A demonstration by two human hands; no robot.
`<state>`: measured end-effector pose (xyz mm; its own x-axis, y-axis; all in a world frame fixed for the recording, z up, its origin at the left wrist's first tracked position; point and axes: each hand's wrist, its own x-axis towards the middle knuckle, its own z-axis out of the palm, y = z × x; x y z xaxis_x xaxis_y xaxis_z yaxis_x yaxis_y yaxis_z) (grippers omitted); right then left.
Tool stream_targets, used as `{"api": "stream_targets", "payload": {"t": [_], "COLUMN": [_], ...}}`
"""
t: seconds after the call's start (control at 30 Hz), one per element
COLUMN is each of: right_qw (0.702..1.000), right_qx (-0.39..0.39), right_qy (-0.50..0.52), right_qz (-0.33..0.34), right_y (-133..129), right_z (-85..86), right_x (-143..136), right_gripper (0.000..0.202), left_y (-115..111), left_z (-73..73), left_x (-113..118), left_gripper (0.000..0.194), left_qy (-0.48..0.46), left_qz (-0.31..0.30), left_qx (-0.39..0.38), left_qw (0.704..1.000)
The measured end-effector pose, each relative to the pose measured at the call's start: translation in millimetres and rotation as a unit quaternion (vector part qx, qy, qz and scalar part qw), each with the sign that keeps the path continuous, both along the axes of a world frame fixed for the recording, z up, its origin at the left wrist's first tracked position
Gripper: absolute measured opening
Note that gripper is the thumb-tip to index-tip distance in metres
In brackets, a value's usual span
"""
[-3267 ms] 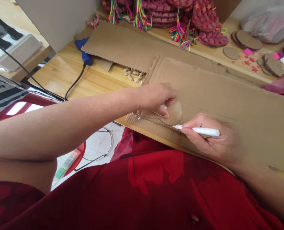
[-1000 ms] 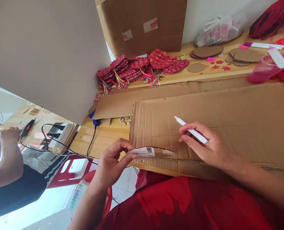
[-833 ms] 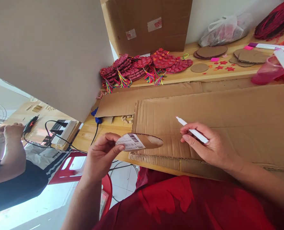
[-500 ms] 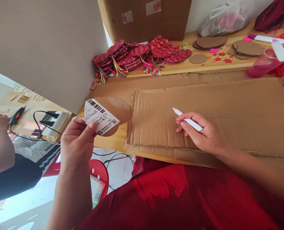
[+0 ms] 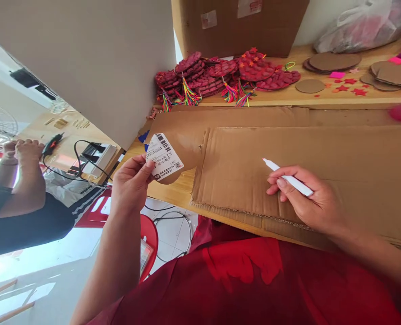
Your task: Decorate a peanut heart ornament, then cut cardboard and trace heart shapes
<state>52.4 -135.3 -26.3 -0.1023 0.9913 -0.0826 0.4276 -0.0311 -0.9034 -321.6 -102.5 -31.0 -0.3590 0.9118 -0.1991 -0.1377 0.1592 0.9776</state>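
My left hand [image 5: 131, 181] pinches a cardboard cutout [image 5: 184, 140] between thumb and fingers. A white printed label with a barcode [image 5: 165, 158] is stuck on the cutout's face. The cutout is held up at the left end of a large corrugated cardboard sheet [image 5: 241, 171]. Over that sheet, my right hand [image 5: 308, 194] grips a white marker [image 5: 297, 185], its pink tip pointing up and left and not visibly touching the sheet. More cardboard [image 5: 271, 115] lies beneath the sheet.
Red decorated pieces with coloured tassels [image 5: 214, 74] are piled on the back ledge, beside cardboard rounds [image 5: 310, 85], red stars [image 5: 350, 81] and a plastic bag [image 5: 362, 31]. At left are a partition [image 5: 119, 54], a power strip [image 5: 102, 160] and another person's hands [image 5: 27, 151].
The view has shifted left, so most things appear farther right. My left hand still holds the labelled cutout, now at a slightly different tilt. My right hand still holds the marker.
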Motion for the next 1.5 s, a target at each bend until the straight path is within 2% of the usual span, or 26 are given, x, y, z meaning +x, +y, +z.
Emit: {"api": "stream_targets", "payload": {"t": [0.1,0.2,0.3,0.47,0.63,0.83,1.07,1.33,1.5], "right_qw": [1.0,1.0,1.0,1.0,1.0,0.999,0.999,0.997,0.997], "right_qx": [-0.006,-0.01,0.001,0.007,-0.028,-0.052,-0.049,-0.072,-0.078], "right_qy": [-0.002,0.016,0.018,0.016,0.006,-0.002,0.007,-0.016,-0.022], "right_qz": [0.008,0.01,0.0,-0.013,-0.01,-0.012,-0.014,-0.009,-0.009], "right_y": [-1,-2,-3,-4,-6,-5,-3,-4,-5], "right_z": [-2.7,-5.7,-5.9,-6.7,-11.6,-7.1,-6.4,-7.7,-8.5], "right_x": [2,5,6,6,12,14,14,17,18], "right_gripper": [0.018,0.017,0.017,0.018,0.024,0.023,0.023,0.021,0.022], "left_y": [9,26,50,89,113,121,118,116,113], "left_z": [-2.2,-4.2,-7.9,-20.0,-35.1,-44.9,-43.3,-40.5,-39.1], "left_x": [2,14,37,85,111,110,107,96,93], "left_gripper": [0.034,0.037,0.039,0.04,0.039,0.031,0.025,0.029,0.046], "left_qy": [0.011,0.019,0.024,0.04,0.075,0.156,0.223,0.256,0.303], "left_qz": [-0.018,-0.053,-0.108,-0.238,-0.28,-0.281,-0.272,-0.241,-0.244], "left_qx": [-0.003,0.014,0.026,0.026,0.028,0.023,0.025,0.055,0.079], "left_qw": [1.0,0.998,0.994,0.97,0.957,0.947,0.936,0.934,0.918]}}
